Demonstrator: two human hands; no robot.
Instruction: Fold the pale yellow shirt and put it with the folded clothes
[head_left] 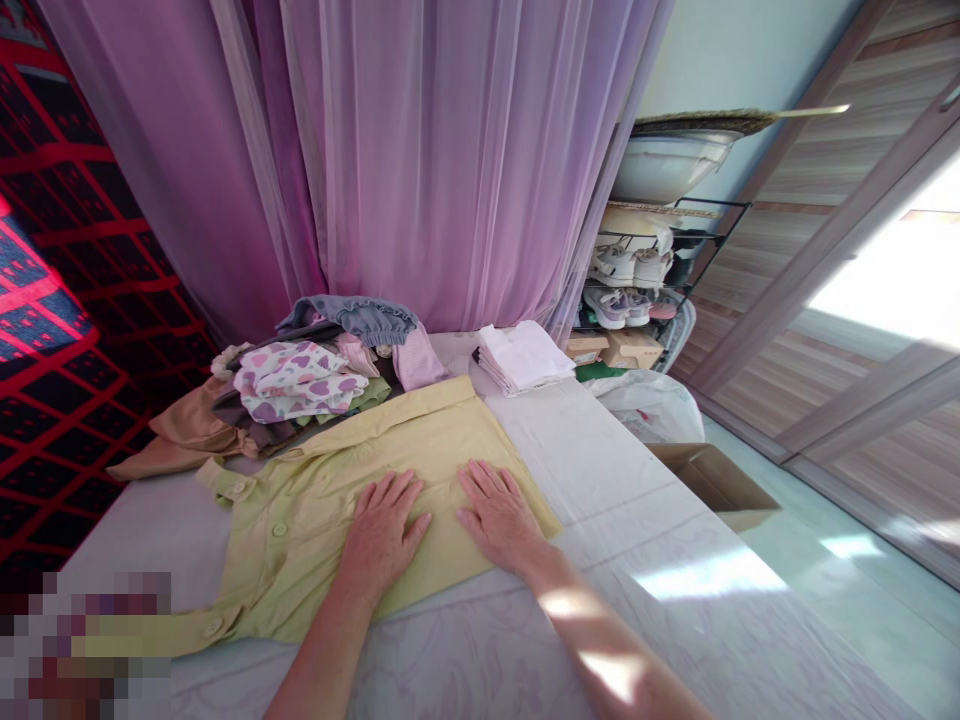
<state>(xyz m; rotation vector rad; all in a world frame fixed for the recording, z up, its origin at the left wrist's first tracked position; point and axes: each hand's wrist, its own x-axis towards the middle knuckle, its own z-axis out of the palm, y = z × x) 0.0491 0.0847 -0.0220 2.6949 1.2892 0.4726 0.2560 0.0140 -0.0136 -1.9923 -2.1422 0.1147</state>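
Observation:
A yellow-green buttoned shirt (300,555) lies spread on the table, its collar end to the left and its hem to the right. One sleeve with a buttoned cuff reaches toward the lower left, and another short cuffed part points to the upper left. My left hand (382,525) rests flat on the middle of the cloth, fingers stretched out. Flat on the shirt nearer its right edge is my right hand (496,512), also with fingers spread. Neither hand grips the fabric. Some wrinkles show on the left half.
A heap of rumpled clothes (300,380) lies at the back left. Folded white cloths (525,355) are stacked at the back right. Beyond the table's right edge stand an open cardboard box (720,480), a plastic bag (649,405) and a shoe rack (720,240). Purple curtains (442,160) hang behind.

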